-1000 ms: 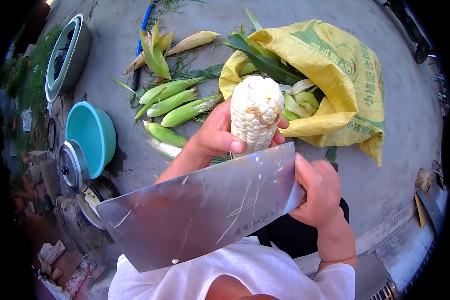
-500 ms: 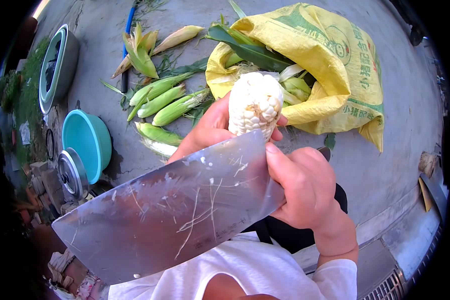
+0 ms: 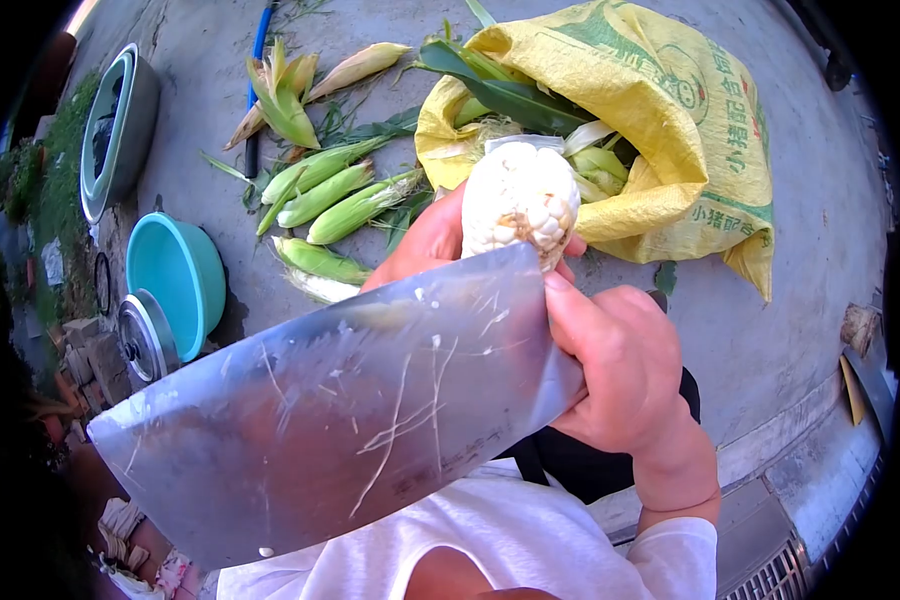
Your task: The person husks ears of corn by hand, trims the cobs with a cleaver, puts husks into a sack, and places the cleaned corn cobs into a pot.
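Grey paved ground (image 3: 790, 340) spreads beneath everything, and a yellow sack (image 3: 680, 165) with green print lies across its far right part, mouth gaping toward the left, with long green leaves and husk-wrapped corn showing inside. The person wears a white shirt (image 3: 450, 545), seen at the bottom of the view. At the far left a pale green tub (image 3: 138, 135) sits near a strip of grass, and nearer stands a teal basin (image 3: 208, 280), tilted in the view, with a metal lid (image 3: 145, 338) just beside it. A broad cleaver (image 3: 320, 410) slants across the foreground, its scratched blade passing in front of the left forearm. The right hand (image 3: 620, 365) is closed around the cleaver's handle end, its thumb near the upper corner of the blade. The left hand (image 3: 420, 240) has its fingers (image 3: 574, 246) curled around a bare corn cob, opened only as wide as the cob is thick. Left of the sack, 3 green ears (image 3: 325, 190) lie side by side on the ground, with loose husks (image 3: 288, 100) beyond them. The white-kernelled cob (image 3: 520, 200) stands roughly upright in the left hand, end toward the camera, in front of the sack's mouth; the blade's corner overlaps its lower part, and whether they touch cannot be told. Small pale specks (image 3: 266, 551) dot the blade.
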The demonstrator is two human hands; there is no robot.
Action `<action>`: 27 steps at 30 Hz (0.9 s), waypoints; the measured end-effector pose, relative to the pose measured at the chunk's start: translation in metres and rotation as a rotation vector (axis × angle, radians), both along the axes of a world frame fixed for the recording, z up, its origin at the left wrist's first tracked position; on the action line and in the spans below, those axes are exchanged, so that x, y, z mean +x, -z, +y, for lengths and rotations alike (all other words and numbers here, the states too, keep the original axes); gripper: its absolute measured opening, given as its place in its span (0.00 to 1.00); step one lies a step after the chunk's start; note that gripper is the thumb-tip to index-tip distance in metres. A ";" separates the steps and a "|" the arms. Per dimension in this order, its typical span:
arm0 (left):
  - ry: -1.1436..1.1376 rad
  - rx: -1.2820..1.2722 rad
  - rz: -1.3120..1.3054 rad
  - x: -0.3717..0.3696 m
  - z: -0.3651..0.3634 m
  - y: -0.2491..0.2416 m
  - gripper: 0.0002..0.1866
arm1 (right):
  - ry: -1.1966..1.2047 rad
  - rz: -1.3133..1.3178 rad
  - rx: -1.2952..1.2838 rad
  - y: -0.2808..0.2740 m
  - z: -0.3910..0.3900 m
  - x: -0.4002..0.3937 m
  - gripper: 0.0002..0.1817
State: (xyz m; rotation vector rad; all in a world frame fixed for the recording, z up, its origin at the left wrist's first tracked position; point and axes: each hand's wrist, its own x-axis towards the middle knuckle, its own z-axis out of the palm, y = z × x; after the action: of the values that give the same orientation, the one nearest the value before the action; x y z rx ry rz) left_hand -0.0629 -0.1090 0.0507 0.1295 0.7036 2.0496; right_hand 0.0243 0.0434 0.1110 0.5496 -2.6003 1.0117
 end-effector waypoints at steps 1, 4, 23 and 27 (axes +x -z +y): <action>-0.015 -0.017 0.015 0.000 0.000 0.000 0.33 | 0.003 0.002 0.006 0.000 0.000 0.000 0.28; -0.006 -0.023 0.052 0.000 -0.001 0.001 0.33 | 0.001 0.022 0.012 0.001 0.001 0.000 0.28; 0.017 0.167 0.002 -0.009 -0.005 0.017 0.42 | -0.008 0.044 0.047 0.003 -0.002 0.009 0.30; 0.063 0.107 -0.004 -0.011 -0.006 0.013 0.42 | 0.032 0.018 0.082 0.004 0.002 0.010 0.30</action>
State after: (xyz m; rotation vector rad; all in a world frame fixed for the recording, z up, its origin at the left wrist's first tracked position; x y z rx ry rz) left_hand -0.0737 -0.1154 0.0380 0.2061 0.5798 2.0264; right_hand 0.0339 0.0455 0.1072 0.5322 -2.6351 0.8900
